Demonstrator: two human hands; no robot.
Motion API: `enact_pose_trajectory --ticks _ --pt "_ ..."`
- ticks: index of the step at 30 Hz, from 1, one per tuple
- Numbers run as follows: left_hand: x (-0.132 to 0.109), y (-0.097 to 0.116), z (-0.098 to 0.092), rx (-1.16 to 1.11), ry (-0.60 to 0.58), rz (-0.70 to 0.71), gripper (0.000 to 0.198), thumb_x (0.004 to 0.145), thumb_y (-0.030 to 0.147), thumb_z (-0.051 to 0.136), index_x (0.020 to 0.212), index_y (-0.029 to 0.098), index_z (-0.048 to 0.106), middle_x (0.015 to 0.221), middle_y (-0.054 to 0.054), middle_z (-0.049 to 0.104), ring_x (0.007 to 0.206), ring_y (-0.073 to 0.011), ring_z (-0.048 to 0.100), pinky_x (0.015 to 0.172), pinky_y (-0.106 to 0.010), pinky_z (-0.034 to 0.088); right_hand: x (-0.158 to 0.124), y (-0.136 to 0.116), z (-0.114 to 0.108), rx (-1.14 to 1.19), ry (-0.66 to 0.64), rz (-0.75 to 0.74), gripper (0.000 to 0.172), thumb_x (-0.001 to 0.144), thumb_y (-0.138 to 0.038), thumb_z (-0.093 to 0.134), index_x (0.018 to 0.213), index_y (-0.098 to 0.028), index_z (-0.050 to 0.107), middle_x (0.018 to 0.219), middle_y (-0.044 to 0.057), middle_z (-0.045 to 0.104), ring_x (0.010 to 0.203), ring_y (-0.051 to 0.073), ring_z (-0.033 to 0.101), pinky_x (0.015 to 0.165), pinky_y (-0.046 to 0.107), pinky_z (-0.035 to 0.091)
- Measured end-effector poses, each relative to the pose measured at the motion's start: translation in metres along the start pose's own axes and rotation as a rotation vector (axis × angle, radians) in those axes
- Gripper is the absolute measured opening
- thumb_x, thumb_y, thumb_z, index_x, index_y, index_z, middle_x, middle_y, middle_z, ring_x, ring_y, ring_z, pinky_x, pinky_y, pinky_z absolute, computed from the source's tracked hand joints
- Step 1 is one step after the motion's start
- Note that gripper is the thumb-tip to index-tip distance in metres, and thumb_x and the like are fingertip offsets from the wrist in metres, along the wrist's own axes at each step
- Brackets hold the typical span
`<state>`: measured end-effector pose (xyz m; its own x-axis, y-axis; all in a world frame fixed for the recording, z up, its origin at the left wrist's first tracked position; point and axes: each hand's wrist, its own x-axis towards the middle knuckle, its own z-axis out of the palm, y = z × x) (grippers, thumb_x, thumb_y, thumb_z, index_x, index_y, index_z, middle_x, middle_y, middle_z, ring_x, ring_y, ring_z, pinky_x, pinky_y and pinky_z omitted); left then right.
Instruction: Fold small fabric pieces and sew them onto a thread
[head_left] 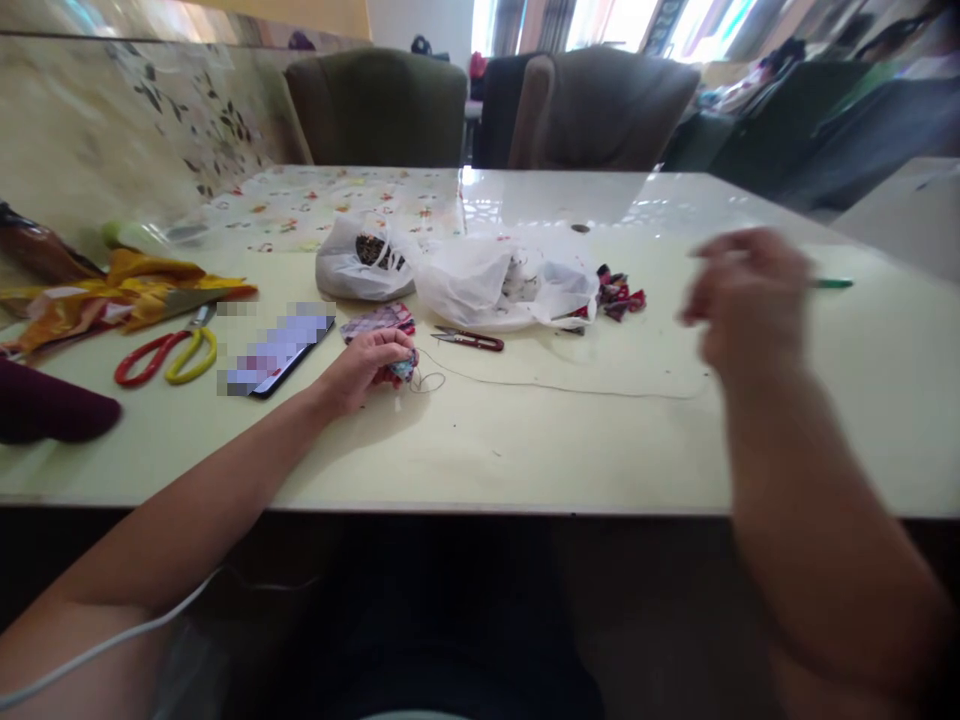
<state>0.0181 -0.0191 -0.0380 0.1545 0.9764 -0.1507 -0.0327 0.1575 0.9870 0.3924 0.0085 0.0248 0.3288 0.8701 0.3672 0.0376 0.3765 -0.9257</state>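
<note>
My left hand (369,362) rests on the pale table (525,450), fingers closed round a small patterned fabric piece (403,368). A long thread (555,387) runs from that piece across the table toward my right hand (742,300). The right hand is raised above the table at the right, blurred by motion, with its fingers drawn together in a pinch; what it pinches is too small to see. Small red thread snips (471,340) lie just beyond the left hand.
Red-and-yellow scissors (169,355) and a phone (281,350) lie left of the left hand. White plastic bags (480,280), red fabric scraps (619,293), yellow cloth (127,290), a dark cloth (45,405) and a green pen (832,283) are about. Armchairs (379,105) stand behind the table.
</note>
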Motion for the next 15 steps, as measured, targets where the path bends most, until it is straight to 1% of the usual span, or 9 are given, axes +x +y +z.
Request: enact_pose_trajectory --ticks 1,2,4,5,7,9,10,12,15 --pt "0.0 0.0 -0.001 0.002 -0.019 0.001 0.023 0.061 0.028 0.081 0.072 0.016 0.065 0.07 -0.001 0.065 0.054 -0.0097 0.055 0.045 -0.021 0.042 -0.01 0.005 0.026 -0.073 -0.071 0.016 0.012 0.084 -0.023 0.075 0.073 -0.023 0.069 0.05 -0.004 0.048 0.04 0.006 0.038 0.036 0.022 0.025" --pt "0.0 -0.001 -0.001 0.004 -0.036 0.004 0.023 0.061 0.028 0.082 0.072 0.016 0.065 0.07 -0.001 0.065 0.054 -0.0098 0.055 0.045 -0.021 0.042 -0.022 0.01 0.054 -0.119 -0.253 0.11 0.004 0.085 -0.022 0.073 0.081 -0.021 0.072 0.054 -0.003 0.051 0.042 0.007 0.04 0.036 0.023 0.028" --pt "-0.001 -0.001 -0.002 0.013 -0.061 0.009 0.023 0.062 0.03 0.082 0.072 0.017 0.067 0.069 -0.002 0.065 0.054 -0.0103 0.055 0.046 -0.021 0.043 -0.047 0.019 0.108 -0.111 -0.633 0.357 0.006 0.087 -0.021 0.07 0.09 -0.017 0.073 0.048 -0.008 0.039 0.042 0.006 0.031 0.036 0.021 0.023" --pt "-0.001 -0.002 -0.003 0.018 -0.07 0.012 0.022 0.063 0.03 0.082 0.073 0.017 0.067 0.069 -0.002 0.065 0.054 -0.0105 0.055 0.047 -0.021 0.043 -0.059 0.023 0.129 -0.11 -0.807 0.467 0.008 0.088 -0.024 0.07 0.089 -0.016 0.072 0.046 -0.009 0.036 0.041 0.006 0.028 0.036 0.021 0.02" --pt "-0.001 -0.002 -0.004 0.023 -0.074 0.016 0.022 0.064 0.031 0.082 0.073 0.017 0.068 0.068 -0.002 0.065 0.054 -0.0106 0.056 0.047 -0.021 0.043 -0.077 0.03 0.155 -0.092 -1.031 0.585 0.014 0.085 -0.026 0.072 0.076 -0.017 0.066 0.045 -0.009 0.033 0.042 0.006 0.025 0.038 0.021 0.018" --pt "-0.001 -0.002 -0.005 0.024 -0.076 0.008 0.022 0.064 0.031 0.082 0.074 0.017 0.069 0.067 -0.002 0.065 0.055 -0.0105 0.056 0.048 -0.021 0.042 -0.086 0.035 0.16 -0.011 -1.038 0.607 0.024 0.082 -0.027 0.073 0.067 -0.019 0.055 0.047 -0.01 0.033 0.043 0.005 0.025 0.039 0.021 0.019" --pt "0.0 -0.002 -0.005 0.022 -0.076 -0.003 0.022 0.064 0.031 0.083 0.074 0.017 0.069 0.068 -0.002 0.066 0.055 -0.0104 0.056 0.048 -0.021 0.042 -0.085 0.038 0.156 0.044 -0.981 0.597 0.028 0.081 -0.027 0.072 0.066 -0.02 0.05 0.048 -0.01 0.032 0.043 0.005 0.024 0.04 0.02 0.019" --pt "0.001 -0.003 -0.005 0.011 -0.074 -0.033 0.023 0.063 0.032 0.083 0.074 0.017 0.069 0.069 -0.002 0.066 0.055 -0.0105 0.057 0.047 -0.021 0.042 -0.074 0.044 0.143 0.152 -0.792 0.557 0.032 0.081 -0.027 0.069 0.065 -0.022 0.041 0.049 -0.011 0.029 0.043 0.005 0.022 0.04 0.02 0.019" --pt "0.002 -0.005 -0.005 -0.022 -0.068 -0.054 0.022 0.062 0.03 0.084 0.074 0.017 0.07 0.072 -0.002 0.068 0.054 -0.0105 0.056 0.046 -0.022 0.043 -0.041 0.051 0.118 0.255 -0.494 0.479 0.04 0.082 -0.029 0.064 0.063 -0.025 0.029 0.05 -0.011 0.023 0.042 0.006 0.017 0.04 0.023 0.019"
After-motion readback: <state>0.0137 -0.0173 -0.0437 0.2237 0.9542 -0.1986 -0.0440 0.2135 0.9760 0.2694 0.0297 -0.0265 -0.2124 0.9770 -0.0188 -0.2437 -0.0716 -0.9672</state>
